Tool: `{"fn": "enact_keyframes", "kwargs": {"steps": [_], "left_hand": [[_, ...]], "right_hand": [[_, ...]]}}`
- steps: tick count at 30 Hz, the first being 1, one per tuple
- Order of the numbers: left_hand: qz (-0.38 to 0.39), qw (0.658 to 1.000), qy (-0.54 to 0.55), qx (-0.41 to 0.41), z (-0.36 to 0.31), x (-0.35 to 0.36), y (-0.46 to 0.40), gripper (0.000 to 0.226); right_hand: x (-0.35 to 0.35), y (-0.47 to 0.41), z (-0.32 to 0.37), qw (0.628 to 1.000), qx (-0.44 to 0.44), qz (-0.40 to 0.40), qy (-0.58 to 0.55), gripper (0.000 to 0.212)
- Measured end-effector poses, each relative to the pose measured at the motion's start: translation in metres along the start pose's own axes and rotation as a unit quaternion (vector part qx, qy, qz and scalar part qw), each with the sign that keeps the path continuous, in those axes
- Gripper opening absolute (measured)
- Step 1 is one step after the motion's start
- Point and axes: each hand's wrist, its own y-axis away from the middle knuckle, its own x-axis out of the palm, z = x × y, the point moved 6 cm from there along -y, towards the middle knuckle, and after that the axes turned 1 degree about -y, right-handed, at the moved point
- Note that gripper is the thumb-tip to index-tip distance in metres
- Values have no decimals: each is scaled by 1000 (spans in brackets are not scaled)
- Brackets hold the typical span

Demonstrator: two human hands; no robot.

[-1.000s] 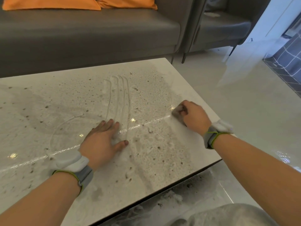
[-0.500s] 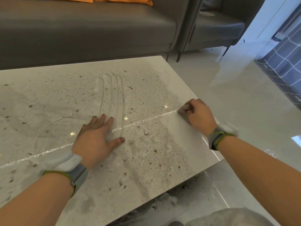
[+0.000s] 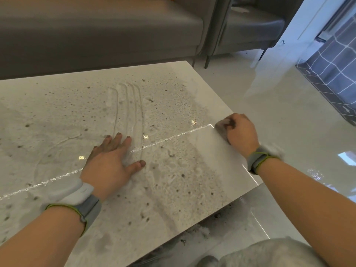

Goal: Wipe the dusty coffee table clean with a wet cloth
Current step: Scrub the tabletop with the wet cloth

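A big grey sofa (image 3: 96, 35) sits at the back, with a grey armchair (image 3: 250, 29) next to it on the shiny pale floor (image 3: 279, 116). In front of them is the white coffee table (image 3: 57, 105). Most of its top is covered in dust and small dark spots. Four long finger lines (image 3: 128, 108) run through the dust near the middle. A clean, shiny strip (image 3: 215, 151) shows at the right side of the table. The left hand (image 3: 109, 162) lies flat and open on the dusty top, fingers spread. The right hand (image 3: 240, 133) is closed tight around a small grey wet cloth (image 3: 221, 127), pressing it on the table near the right edge. Each wrist wears a grey band.
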Motion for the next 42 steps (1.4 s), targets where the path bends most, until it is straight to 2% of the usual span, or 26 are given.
{"fn": "enact_keyframes", "kwargs": {"steps": [3,5,7,9,12,15,19,21,23,25,27,29,31,33,34,36,38,40,42], "left_hand": [[3,1000,4,-1,-1,-1,0,91],[6,1000,5,0,-2,-2,1,91],[10,1000,2,-1,-2,-1,0,92],[14,1000,3,-3,0,-1,-1,92],[6,1000,6,-2,0,-2,1,91],[4,1000,9,-4,-1,-3,1,91],[1,1000,12,-3,-3,-6,2,91],[0,1000,17,-4,-3,-6,2,91],[2,1000,20,-3,-2,-5,3,91],[0,1000,22,-1,-3,-5,2,91],[-7,1000,17,8,-2,-7,2,87],[-35,999,17,21,0,-13,-2,75],[-64,998,21,20,2,-20,-6,64],[-57,998,13,13,3,-21,-15,66],[-45,999,4,11,3,-20,-19,68],[-23,1000,-5,9,4,-18,-27,75],[4,1000,2,-2,8,-18,-37,83],[22,1000,0,-8,11,-17,-43,90],[23,1000,-3,-10,13,-14,-46,93]], "right_hand": [[19,15,29,994,-71,62,-56,26],[10,2,23,994,-32,51,-87,25],[-14,-21,3,991,47,-22,-126,24],[-29,-37,-15,988,95,-64,-103,23],[-17,-41,-13,993,109,-35,-22,27],[12,-29,30,999,39,-10,3,26],[48,-8,85,990,-112,86,-26,22],[42,-18,81,991,-80,80,-66,21],[20,-36,57,995,7,2,-99,21],[1,-50,27,992,92,-53,-62,23],[2,-51,18,991,129,-31,-32,25],[16,-42,37,996,75,15,-39,22],[37,-26,68,996,-30,67,-49,19],[52,-17,91,987,-109,110,-52,18],[54,-20,93,985,-113,115,-59,18],[45,-42,83,990,-58,78,-100,18],[25,-68,58,992,24,-2,-122,19],[12,-83,33,994,82,-37,-65,21],[14,-80,27,995,96,-25,1,24]]}}
